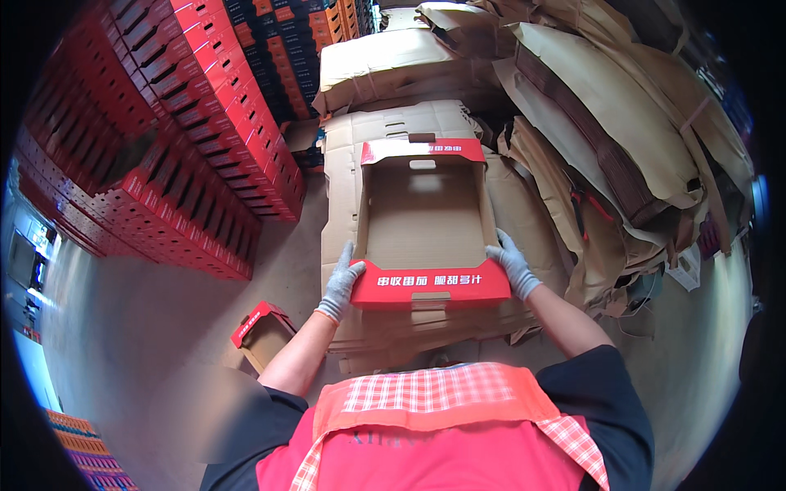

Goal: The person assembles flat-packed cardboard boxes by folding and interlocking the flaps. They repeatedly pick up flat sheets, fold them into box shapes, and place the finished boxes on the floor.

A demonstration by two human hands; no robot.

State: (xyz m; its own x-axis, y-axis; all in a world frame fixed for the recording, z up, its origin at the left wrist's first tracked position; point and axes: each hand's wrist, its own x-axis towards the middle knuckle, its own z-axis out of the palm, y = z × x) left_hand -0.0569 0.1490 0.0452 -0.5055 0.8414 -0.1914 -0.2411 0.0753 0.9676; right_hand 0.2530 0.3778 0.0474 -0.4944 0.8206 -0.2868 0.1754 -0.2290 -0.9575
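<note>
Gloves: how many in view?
2. A grey glove on the left hand at the near left corner of the red tray box; another on the right hand at its near right corner.

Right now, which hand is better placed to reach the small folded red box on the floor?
Left, probably. The left hand grips the near left corner of the open red box, and the small box lies just below and left of it. The right hand holds the opposite corner.
</note>
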